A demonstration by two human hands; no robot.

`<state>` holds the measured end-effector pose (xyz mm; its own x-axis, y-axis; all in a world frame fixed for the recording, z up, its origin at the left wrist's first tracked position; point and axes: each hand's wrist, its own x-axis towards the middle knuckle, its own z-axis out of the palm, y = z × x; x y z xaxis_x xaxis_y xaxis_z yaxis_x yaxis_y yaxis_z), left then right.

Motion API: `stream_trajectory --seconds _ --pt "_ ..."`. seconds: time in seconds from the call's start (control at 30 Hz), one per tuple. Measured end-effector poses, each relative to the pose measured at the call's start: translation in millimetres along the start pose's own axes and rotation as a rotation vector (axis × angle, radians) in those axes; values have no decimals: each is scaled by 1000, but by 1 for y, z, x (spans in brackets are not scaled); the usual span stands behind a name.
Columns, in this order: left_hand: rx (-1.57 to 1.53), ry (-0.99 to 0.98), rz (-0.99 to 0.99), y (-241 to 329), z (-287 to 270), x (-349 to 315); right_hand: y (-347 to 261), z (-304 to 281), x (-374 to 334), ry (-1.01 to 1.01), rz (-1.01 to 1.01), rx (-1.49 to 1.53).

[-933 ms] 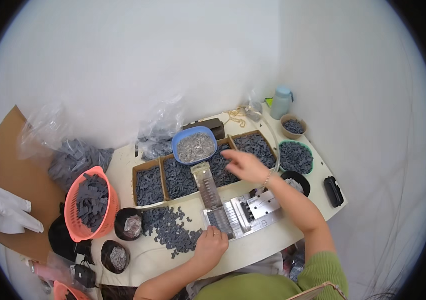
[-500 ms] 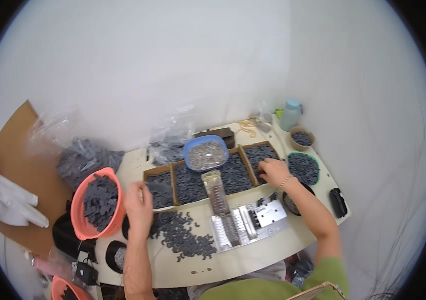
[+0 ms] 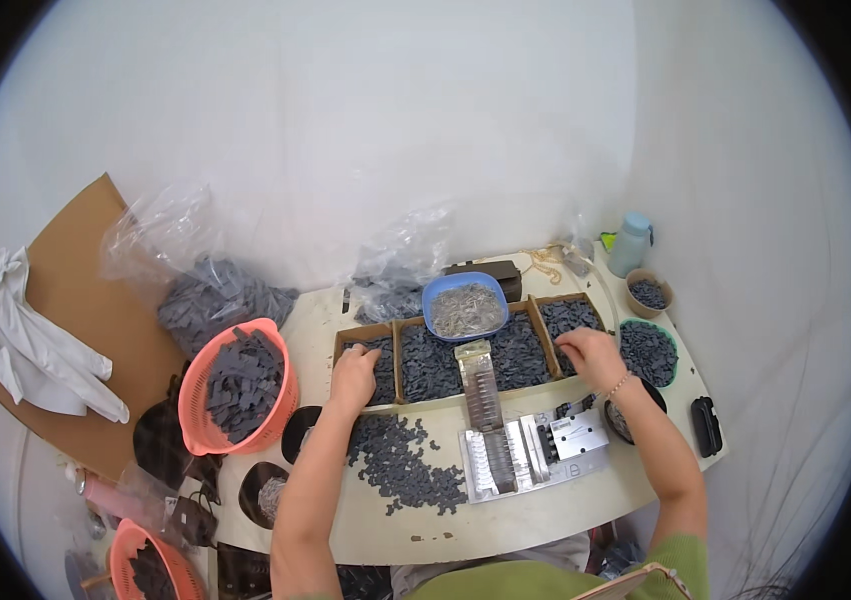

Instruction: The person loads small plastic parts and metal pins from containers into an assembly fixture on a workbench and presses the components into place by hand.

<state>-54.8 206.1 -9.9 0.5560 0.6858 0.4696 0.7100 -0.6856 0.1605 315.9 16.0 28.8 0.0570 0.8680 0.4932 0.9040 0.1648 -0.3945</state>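
In the head view, the left hand (image 3: 355, 378) reached into the leftmost compartment of a long, shallow, brown cardboard tray (image 3: 398, 370), its fingers bent down close together at the small, flat, dark grey pieces (image 3: 426, 372). The right hand (image 3: 594, 358) was at the rightmost compartment, fingers curled and narrowly spaced at the pieces there. Whether either hand gripped a piece could not be told.

The tray lay on a cream-coloured table (image 3: 386, 537), with a blue plastic bowl (image 3: 429, 312) of small silvery pieces at its back edge. Loose grey pieces were scattered in front of it, left of a silver metal fixture (image 3: 501, 462). A coral plastic basket (image 3: 288, 385) stood to the left, a pale blue bottle (image 3: 631, 247) at the back right, and a plain white wall (image 3: 396, 120) behind.

The tray's long axis ran left to right, its right end slightly farther back; the loose pieces pointed every way.
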Motion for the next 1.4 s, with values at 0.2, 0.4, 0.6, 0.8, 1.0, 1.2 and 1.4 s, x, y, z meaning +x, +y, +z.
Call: stream_trajectory --seconds 0.2,0.4,0.6,0.8,1.0,1.2,1.4 --pt "118 -148 -80 1 1 11 -46 -2 -26 -285 219 481" --pt "-446 127 -196 49 -27 -2 -56 30 -46 -442 245 837" --pt "-392 -91 455 164 -37 -100 -77 33 -53 -459 -8 608" --pt "-163 -151 567 186 -37 -137 -94 41 -69 -565 -30 520" --pt "-39 -117 628 194 -40 -141 -107 58 -91 -270 -410 206" --pt "-424 -350 350 144 -48 -93 -116 51 -113 -123 -735 -95" --pt "-60 -10 283 85 -4 4 -132 49 -118 -215 -722 -290"
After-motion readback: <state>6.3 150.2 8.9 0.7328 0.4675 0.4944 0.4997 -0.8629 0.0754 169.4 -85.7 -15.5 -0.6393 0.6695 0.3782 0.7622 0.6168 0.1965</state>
